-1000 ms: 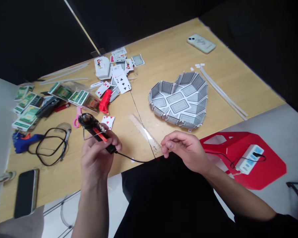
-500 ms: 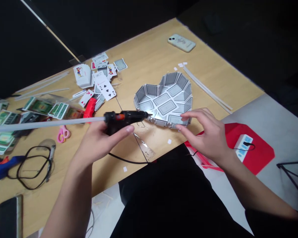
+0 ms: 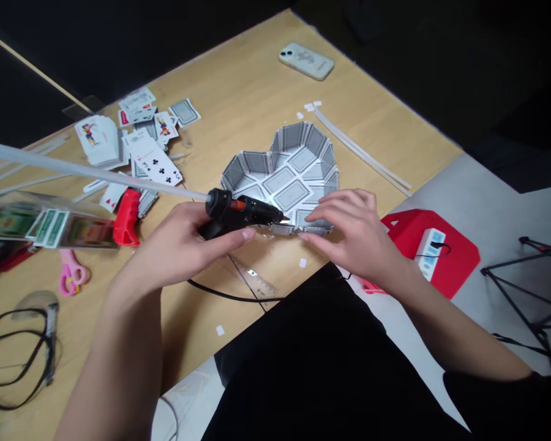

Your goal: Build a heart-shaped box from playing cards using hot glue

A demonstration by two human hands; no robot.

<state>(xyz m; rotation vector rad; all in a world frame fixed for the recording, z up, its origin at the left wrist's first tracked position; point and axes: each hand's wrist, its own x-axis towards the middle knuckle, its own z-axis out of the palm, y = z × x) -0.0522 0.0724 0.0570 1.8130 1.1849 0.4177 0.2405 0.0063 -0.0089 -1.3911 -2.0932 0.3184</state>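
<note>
My left hand (image 3: 177, 248) is wrapped round a black hot glue gun (image 3: 245, 211), with a long translucent glue stick (image 3: 96, 173) sticking out of its back end. The gun's nozzle points right and meets the inner side of the near wall of a heart-shaped box (image 3: 290, 195) made of grey-backed playing cards. My right hand (image 3: 356, 229) pinches that same near wall, its thumb outside and its fingers over the inside. The hand covers the box's near right corner.
Loose playing cards (image 3: 153, 160), a red-handled tool (image 3: 127, 217) and pink scissors (image 3: 72, 272) lie to the left. A clear ruler (image 3: 257, 282) is near the front edge. Glue sticks (image 3: 362, 150) and a phone (image 3: 307, 61) lie beyond the box. A power strip (image 3: 429, 254) sits below on something red.
The glue gun has moved right and its nozzle has come over the near wall into the box. My right hand's fingers have moved left along that wall. The camera view has shifted.
</note>
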